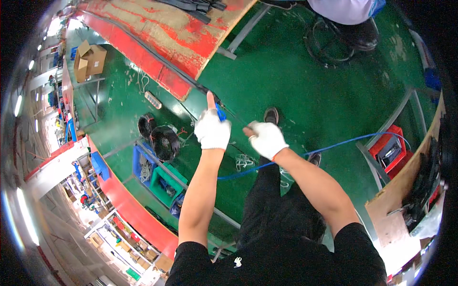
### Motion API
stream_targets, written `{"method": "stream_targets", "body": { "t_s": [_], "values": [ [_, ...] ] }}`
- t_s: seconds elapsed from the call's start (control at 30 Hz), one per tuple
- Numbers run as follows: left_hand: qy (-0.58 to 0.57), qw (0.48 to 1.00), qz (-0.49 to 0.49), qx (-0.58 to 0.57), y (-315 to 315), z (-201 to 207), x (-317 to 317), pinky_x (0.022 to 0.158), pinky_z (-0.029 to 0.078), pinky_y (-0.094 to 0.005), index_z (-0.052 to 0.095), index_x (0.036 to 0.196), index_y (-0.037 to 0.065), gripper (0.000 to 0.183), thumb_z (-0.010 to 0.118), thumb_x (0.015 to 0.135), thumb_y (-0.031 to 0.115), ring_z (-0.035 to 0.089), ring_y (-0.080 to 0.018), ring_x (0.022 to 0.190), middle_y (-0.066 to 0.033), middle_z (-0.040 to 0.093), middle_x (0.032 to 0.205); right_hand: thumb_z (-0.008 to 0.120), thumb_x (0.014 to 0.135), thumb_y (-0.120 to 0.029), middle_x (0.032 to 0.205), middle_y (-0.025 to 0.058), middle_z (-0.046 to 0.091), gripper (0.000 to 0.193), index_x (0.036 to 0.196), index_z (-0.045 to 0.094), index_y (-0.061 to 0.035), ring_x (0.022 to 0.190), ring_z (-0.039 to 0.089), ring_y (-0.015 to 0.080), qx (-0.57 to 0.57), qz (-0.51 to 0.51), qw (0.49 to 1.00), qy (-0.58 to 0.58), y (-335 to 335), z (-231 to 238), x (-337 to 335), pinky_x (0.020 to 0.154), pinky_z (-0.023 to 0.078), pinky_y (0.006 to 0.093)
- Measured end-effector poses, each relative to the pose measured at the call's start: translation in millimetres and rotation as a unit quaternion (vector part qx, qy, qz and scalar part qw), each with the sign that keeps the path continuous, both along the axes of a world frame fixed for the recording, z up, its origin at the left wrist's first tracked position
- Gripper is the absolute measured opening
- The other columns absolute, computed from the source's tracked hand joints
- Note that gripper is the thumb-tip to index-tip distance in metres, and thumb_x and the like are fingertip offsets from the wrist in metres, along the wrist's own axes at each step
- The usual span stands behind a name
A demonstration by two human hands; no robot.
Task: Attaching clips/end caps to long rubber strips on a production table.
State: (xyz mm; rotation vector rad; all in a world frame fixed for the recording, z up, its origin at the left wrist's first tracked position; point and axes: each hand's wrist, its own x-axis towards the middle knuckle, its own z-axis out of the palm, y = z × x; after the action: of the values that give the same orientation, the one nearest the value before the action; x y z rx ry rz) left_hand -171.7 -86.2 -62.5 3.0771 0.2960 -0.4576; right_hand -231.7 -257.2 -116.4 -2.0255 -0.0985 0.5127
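Observation:
My left hand (213,130), in a white glove with a bare index finger pointing forward, is closed at the near end of a long black cable-like length (179,71). A blue tool-like piece (221,113) pokes out beside its fingers; its exact kind is hidden. To the right, my right hand (268,139), gloved with bare fingertips, is closed and slightly blurred. A thin dark strand (234,114) seems to run between the two hands. Below them a blue hose (334,142) crosses from the left forearm to the right side.
The red worn table (167,78) carries black strips (195,7). A power strip (152,99), black coils (165,143), and blue and green bins (167,185) are at left. A red bin (393,150) stands right. Someone sits on a black stool (365,35) at the far right.

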Motion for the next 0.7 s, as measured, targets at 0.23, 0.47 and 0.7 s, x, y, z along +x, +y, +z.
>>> {"method": "stream_targets", "body": {
  "t_s": [0.23, 0.47, 0.7],
  "values": [
    [-0.036, 0.999, -0.001, -0.011, 2.0, 0.7, -0.1, 0.087, 0.058, -0.0481, 0.03, 0.169, 0.018, 0.099, 0.074, 0.08, 0.015, 0.071, -0.0376, 0.095, -0.0165, 0.069, 0.102, 0.06, 0.102, -0.034, 0.09, 0.0275, 0.072, 0.034, 0.096, 0.072, -0.0023, 0.092, 0.07, 0.0477, 0.043, -0.016, 0.998, 0.037, -11.7, 6.5, 12.9, 0.08, 0.054, 0.0559],
    [-0.012, 0.993, 0.067, -0.098, -3.6, 0.8, 16.6, 0.087, 0.057, -0.0477, 0.036, 0.166, 0.019, 0.095, 0.074, 0.08, 0.016, 0.073, -0.0393, 0.094, -0.0191, 0.072, 0.11, 0.061, 0.102, -0.033, 0.087, 0.0261, 0.072, 0.033, 0.093, 0.07, -0.0024, 0.087, 0.07, 0.0478, 0.024, 0.009, 1.0, 0.013, -2.8, 12.3, 6.7, 0.077, 0.054, 0.0567],
    [-0.003, 0.993, 0.002, -0.12, 9.6, 8.4, 24.9, 0.083, 0.057, -0.0443, 0.042, 0.164, 0.018, 0.093, 0.075, 0.077, 0.013, 0.072, -0.0393, 0.093, -0.0209, 0.071, 0.115, 0.061, 0.102, -0.034, 0.085, 0.0267, 0.071, 0.034, 0.093, 0.07, -0.0033, 0.085, 0.07, 0.0479, 0.02, 0.01, 0.999, 0.033, -14.5, 7.0, 14.7, 0.075, 0.054, 0.0566]
  ]
}}
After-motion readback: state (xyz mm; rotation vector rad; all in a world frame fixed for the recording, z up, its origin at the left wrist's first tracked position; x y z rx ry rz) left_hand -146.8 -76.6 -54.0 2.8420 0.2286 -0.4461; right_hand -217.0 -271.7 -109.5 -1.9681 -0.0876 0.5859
